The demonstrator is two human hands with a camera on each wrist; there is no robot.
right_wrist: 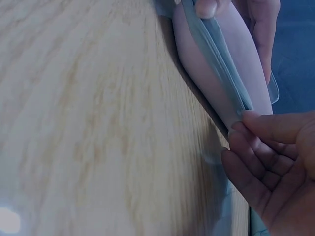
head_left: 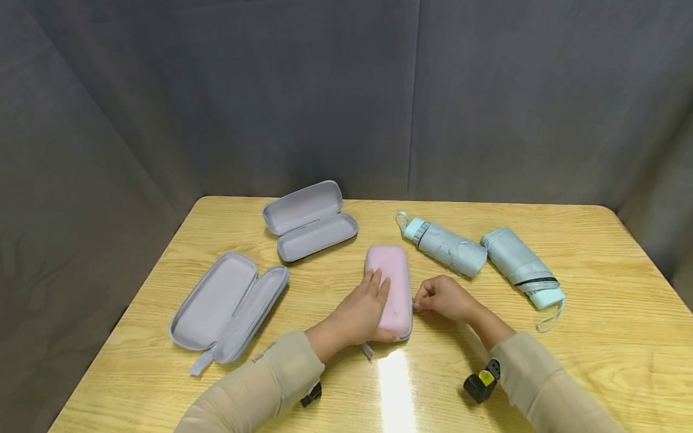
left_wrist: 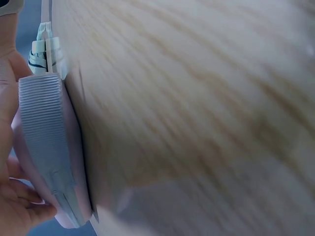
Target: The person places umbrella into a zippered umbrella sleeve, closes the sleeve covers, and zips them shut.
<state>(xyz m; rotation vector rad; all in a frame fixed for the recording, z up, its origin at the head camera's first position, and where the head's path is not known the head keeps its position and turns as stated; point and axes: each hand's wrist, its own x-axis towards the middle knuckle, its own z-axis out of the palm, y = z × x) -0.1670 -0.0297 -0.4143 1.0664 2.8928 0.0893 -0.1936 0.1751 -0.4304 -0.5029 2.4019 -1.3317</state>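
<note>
A pink zippered glasses case (head_left: 397, 270) lies lid-up on the wooden table, with a grey zip band (right_wrist: 216, 54) along its side. My left hand (head_left: 365, 304) holds it from above, fingers across the lid and thumb at the near end. On the right side of the case, my right hand (head_left: 441, 296) pinches at the zip between thumb and forefinger; the zipper pull itself is hidden by the fingertips. A grey ribbed strip (left_wrist: 42, 108) runs along the case in the left wrist view.
Two open glasses cases with grey linings stand to the left, one nearer (head_left: 213, 300) and one farther back (head_left: 303, 210). At the right lie two folded light-blue umbrellas, one (head_left: 449, 246) near the case, the other (head_left: 517, 261) beyond. Dark curtain (head_left: 346, 102) hangs behind the table.
</note>
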